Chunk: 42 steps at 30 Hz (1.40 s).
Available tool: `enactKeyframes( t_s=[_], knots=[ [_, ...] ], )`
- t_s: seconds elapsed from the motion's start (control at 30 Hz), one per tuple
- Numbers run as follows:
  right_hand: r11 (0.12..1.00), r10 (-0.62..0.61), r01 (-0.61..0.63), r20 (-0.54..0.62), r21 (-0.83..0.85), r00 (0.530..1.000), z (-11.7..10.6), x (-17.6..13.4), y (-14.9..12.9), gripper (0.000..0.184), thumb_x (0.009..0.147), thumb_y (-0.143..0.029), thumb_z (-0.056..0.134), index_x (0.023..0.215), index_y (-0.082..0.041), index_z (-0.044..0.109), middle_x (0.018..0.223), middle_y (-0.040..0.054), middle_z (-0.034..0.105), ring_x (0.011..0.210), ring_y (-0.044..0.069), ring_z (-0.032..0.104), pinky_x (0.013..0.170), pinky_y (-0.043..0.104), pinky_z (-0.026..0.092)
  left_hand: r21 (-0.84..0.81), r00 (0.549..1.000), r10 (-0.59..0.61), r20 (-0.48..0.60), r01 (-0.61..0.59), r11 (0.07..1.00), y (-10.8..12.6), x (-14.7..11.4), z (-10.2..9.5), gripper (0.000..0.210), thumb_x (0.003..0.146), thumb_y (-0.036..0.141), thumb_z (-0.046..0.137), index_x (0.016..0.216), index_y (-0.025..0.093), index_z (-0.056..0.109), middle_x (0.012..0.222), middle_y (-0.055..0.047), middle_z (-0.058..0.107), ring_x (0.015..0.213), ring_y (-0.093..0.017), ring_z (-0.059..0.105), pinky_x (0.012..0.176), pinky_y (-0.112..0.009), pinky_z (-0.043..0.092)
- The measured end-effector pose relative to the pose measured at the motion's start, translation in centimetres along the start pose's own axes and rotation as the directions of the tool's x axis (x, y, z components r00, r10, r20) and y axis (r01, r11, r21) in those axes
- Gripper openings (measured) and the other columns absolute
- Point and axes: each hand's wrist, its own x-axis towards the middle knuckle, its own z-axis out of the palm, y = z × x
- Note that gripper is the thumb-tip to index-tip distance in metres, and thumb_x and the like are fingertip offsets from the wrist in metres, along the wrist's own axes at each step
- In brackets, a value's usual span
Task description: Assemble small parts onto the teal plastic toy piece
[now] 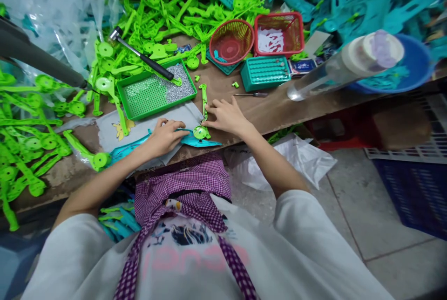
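Note:
My left hand [165,137] is closed on a long teal plastic part [199,140] at the table's front edge, its fingers bent over the top. Over the right end of that part lies a lime-green plastic piece [201,132] with a round hollow end and a narrow arm reaching away from me. My right hand [225,116] grips this green piece from the right, thumb by the round end and fingers along the arm. Whether a small item sits between those fingertips is too small to tell.
A green tray [139,97] of small metal pieces has a hammer [146,57] resting across it. Behind stand red baskets [279,16] and a teal box [265,74]. A screwdriver [251,94] lies right; a clear tube [328,69] leans there. Lime-green parts [31,141] pile up left.

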Motion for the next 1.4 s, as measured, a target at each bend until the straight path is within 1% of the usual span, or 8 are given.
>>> enactKeyframes(
  t_s=[0.13,0.23,0.33,0.43,0.7,1.0,1.13,1.4],
  knots=[
    [0.996,0.024,-0.022,-0.027,0.084,0.999,0.1,-0.7,0.2,0.06,0.093,-0.058,0.049,0.139,-0.021,0.054,0.131,0.0151,0.059,0.123,0.036,0.053,0.11,0.07,0.023,-0.105,0.986,-0.14,-0.096,0.13,0.986,0.6,-0.7,0.7,0.028,0.101,0.029,0.046,0.115,0.026,0.07,0.126,-0.01,0.064,0.112,-0.026,0.056,0.097,-0.046,0.03],
    [0.991,0.053,-0.034,-0.155,0.127,0.987,0.2,-1.7,-0.7,0.048,0.097,-0.05,0.047,0.134,-0.021,0.058,0.136,0.0138,0.057,0.126,0.032,0.052,0.114,0.064,0.022,-0.149,0.982,-0.171,-0.08,0.158,0.976,0.5,-1.0,0.9,0.028,0.1,0.029,0.047,0.115,0.025,0.07,0.123,-0.01,0.065,0.112,-0.026,0.056,0.095,-0.045,0.03],
    [0.989,-0.051,0.087,-0.271,0.122,0.961,1.1,-2.6,-2.9,0.034,0.098,-0.042,0.047,0.116,-0.021,0.067,0.131,0.011,0.061,0.123,0.026,0.055,0.118,0.053,0.02,-0.176,0.982,-0.177,-0.072,0.162,0.971,0.4,-1.4,1.1,0.029,0.1,0.027,0.047,0.119,0.025,0.069,0.124,-0.01,0.065,0.113,-0.025,0.056,0.095,-0.044,0.03],
    [0.969,-0.159,0.199,-0.25,0.144,0.955,2.9,-2.8,-5.3,0.028,0.099,-0.036,0.047,0.105,-0.02,0.07,0.124,0.0093,0.065,0.116,0.023,0.058,0.117,0.048,0.022,-0.182,0.977,-0.196,-0.082,0.179,0.967,0.5,-1.5,1.3,0.029,0.1,0.026,0.047,0.12,0.025,0.068,0.125,-0.01,0.065,0.114,-0.026,0.055,0.095,-0.044,0.03],
    [0.971,-0.03,0.085,-0.239,0.223,0.971,5.1,-2.3,-7.1,0.024,0.098,-0.031,0.047,0.101,-0.021,0.068,0.116,0.0081,0.068,0.112,0.024,0.057,0.113,0.05,0.023,-0.259,0.969,-0.245,-0.028,0.229,0.938,0.1,-0.6,0.7,0.024,0.098,0.032,0.052,0.109,0.024,0.071,0.114,-0.007,0.068,0.11,-0.024,0.056,0.096,-0.044,0.031],
    [0.981,-0.048,0.083,-0.192,0.177,0.98,4.8,-1.9,-7.4,0.024,0.097,-0.028,0.044,0.1,-0.023,0.068,0.114,0.0082,0.067,0.111,0.026,0.055,0.11,0.051,0.024,-0.269,0.993,-0.113,0.016,0.113,0.957,-1.3,0.8,-0.3,0.024,0.093,0.02,0.052,0.101,0.022,0.075,0.097,-0.007,0.068,0.094,-0.022,0.06,0.084,-0.035,0.044],
    [0.984,-0.084,0.109,-0.167,0.141,0.982,4.8,-1.9,-7.2,0.025,0.097,-0.027,0.044,0.103,-0.022,0.067,0.114,0.0087,0.066,0.11,0.027,0.055,0.111,0.054,0.021,-0.14,0.997,-0.027,0.066,0.036,0.99,-1.3,1.2,-0.9,0.035,0.088,0.007,0.045,0.099,0.022,0.075,0.092,-0.008,0.063,0.088,-0.021,0.056,0.08,-0.033,0.042],
    [0.983,-0.099,0.118,-0.13,0.141,0.986,4.4,-1.7,-7.3,0.027,0.097,-0.026,0.044,0.105,-0.022,0.069,0.111,0.0094,0.067,0.111,0.028,0.055,0.111,0.058,0.019,-0.034,0.973,0.167,0.161,-0.164,0.986,-2.5,3.0,-1.6,0.029,0.089,0.013,0.048,0.091,0.026,0.074,0.096,-0.007,0.059,0.098,-0.025,0.047,0.088,-0.037,0.033]
  ],
)
